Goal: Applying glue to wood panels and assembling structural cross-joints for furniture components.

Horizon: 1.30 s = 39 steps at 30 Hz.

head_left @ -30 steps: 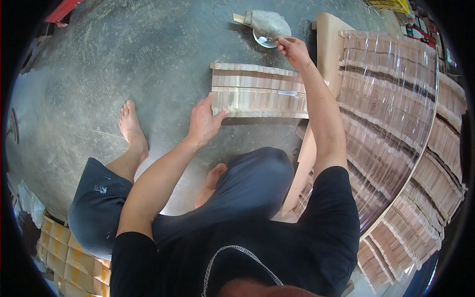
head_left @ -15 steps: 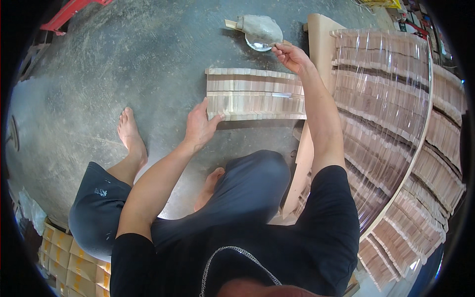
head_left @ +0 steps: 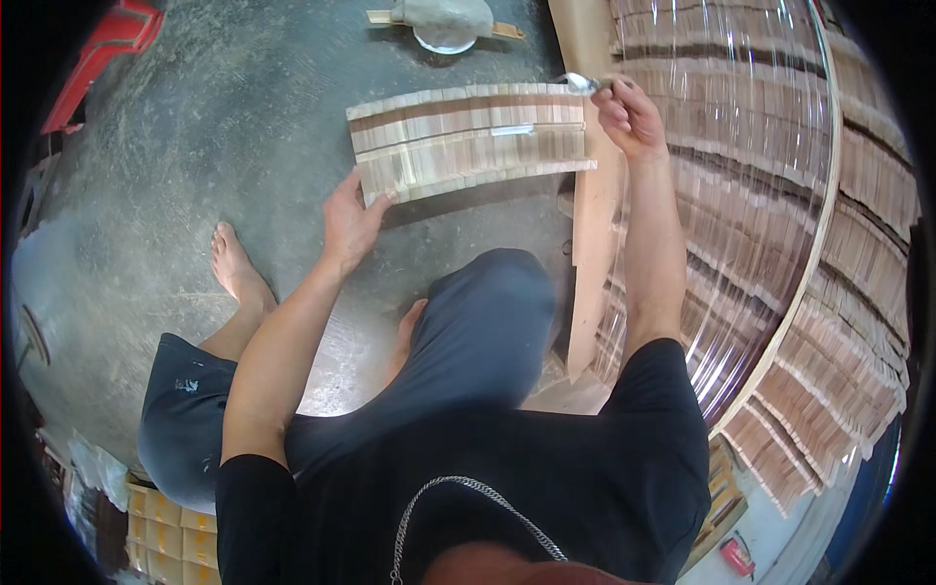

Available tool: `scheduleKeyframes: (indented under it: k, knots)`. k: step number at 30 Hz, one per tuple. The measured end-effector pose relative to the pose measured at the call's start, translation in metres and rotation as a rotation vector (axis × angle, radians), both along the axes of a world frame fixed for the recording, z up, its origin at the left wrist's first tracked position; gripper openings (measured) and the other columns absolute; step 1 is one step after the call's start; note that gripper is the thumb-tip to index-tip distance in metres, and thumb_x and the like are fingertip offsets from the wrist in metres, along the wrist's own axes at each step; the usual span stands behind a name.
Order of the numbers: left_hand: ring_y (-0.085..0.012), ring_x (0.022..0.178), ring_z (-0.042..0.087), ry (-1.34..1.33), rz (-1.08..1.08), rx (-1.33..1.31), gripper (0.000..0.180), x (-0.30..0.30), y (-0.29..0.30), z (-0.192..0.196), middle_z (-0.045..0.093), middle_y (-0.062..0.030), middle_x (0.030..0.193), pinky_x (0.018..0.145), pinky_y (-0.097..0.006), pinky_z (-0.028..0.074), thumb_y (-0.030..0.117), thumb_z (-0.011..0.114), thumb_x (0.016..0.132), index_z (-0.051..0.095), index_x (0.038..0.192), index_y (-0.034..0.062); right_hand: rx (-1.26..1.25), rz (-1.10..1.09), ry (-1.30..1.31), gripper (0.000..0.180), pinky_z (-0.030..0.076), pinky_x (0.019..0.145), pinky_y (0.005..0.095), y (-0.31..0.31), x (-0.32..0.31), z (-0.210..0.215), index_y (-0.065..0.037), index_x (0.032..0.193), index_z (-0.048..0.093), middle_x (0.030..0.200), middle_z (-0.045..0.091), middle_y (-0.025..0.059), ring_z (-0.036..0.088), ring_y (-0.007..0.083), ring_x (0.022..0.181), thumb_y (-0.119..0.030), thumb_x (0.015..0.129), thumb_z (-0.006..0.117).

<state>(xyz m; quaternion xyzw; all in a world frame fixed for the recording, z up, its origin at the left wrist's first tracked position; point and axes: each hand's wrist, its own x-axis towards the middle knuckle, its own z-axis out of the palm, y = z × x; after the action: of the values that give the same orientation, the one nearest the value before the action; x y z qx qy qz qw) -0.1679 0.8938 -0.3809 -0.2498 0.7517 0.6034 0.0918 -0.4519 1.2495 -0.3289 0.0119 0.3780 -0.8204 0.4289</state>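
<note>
Head view: the left hand [head_left: 349, 219] lies open, fingers spread, pressing the lower left corner of the striped panel of thin wooden slats [head_left: 468, 136], which lies on the grey concrete floor [head_left: 195, 146]. The right hand [head_left: 629, 117] pinches a small shiny metal tool [head_left: 577, 82] at the panel's upper right corner, beside a large curved slat sheet [head_left: 760, 195].

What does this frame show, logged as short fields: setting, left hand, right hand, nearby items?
setting: person sitting on a concrete floor
left hand: fingers on the near left corner of a panel of wooden strips
right hand: pinching a small shiny metal tool at the panel's far right corner
nearby: large curved sheet of wooden strips to the right; white bowl beyond the panel
</note>
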Motion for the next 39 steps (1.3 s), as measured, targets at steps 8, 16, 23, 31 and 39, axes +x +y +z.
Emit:
scheduleKeyframes:
  k: [8, 16, 23, 31, 39]
  knots:
    - [-0.0230, 0.111, 0.069, -0.009, -0.028, 0.016, 0.049, -0.001, 0.000, -0.004, 0.073, -0.0185, 0.117, 0.096, -0.033, 0.052, 0.013, 0.075, 0.088, 0.061, 0.131, -0.0049, 0.466, -0.232, 0.052, 0.017, 0.047, 0.053, 0.0221, 0.056, 0.065, -0.008, 0.003, 0.105, 0.066, 0.088, 0.070, 0.0135, 0.060, 0.0114, 0.064, -0.012, 0.100, 0.064]
    - [-0.0229, 0.112, 0.069, -0.037, -0.044, -0.008, 0.056, 0.000, -0.001, -0.005, 0.072, -0.0189, 0.118, 0.097, -0.033, 0.051, 0.015, 0.077, 0.089, 0.057, 0.135, -0.0078, 1.003, -0.193, 0.194, 0.015, 0.051, 0.054, 0.0269, 0.034, 0.061, -0.023, 0.006, 0.099, 0.067, 0.083, 0.070, 0.0109, 0.065, 0.0141, 0.065, -0.009, 0.097, 0.063]
    - [-0.0242, 0.112, 0.069, -0.032, -0.022, -0.004, 0.051, 0.003, 0.000, -0.005, 0.073, -0.0194, 0.118, 0.096, -0.034, 0.052, 0.014, 0.076, 0.088, 0.060, 0.133, -0.0044, 1.482, -0.054, 0.429, 0.021, 0.056, 0.060, 0.0363, 0.002, 0.050, -0.023, 0.005, 0.088, 0.070, 0.076, 0.071, 0.0158, 0.070, 0.0207, 0.069, -0.016, 0.090, 0.067]
    - [-0.0250, 0.111, 0.070, -0.023, -0.013, 0.001, 0.044, -0.002, -0.001, 0.003, 0.073, -0.0187, 0.118, 0.094, -0.035, 0.052, 0.012, 0.074, 0.088, 0.063, 0.128, -0.0024, 1.795, 0.639, 1.504, 0.006, 0.060, 0.069, 0.0468, -0.094, 0.112, -0.047, -0.002, 0.082, 0.067, 0.083, 0.072, 0.0199, 0.074, 0.0352, 0.079, -0.007, 0.080, 0.063]
    - [-0.0304, 0.105, 0.070, 0.009, 0.010, -0.026, 0.044, 0.004, 0.000, -0.013, 0.072, -0.0218, 0.113, 0.091, -0.037, 0.053, 0.015, 0.076, 0.086, 0.064, 0.125, -0.0011, 1.494, 0.412, 1.574, 0.009, 0.058, 0.062, 0.0423, -0.142, 0.131, -0.014, -0.001, 0.078, 0.064, 0.071, 0.069, 0.0171, 0.072, 0.0313, 0.067, -0.009, 0.083, 0.063]
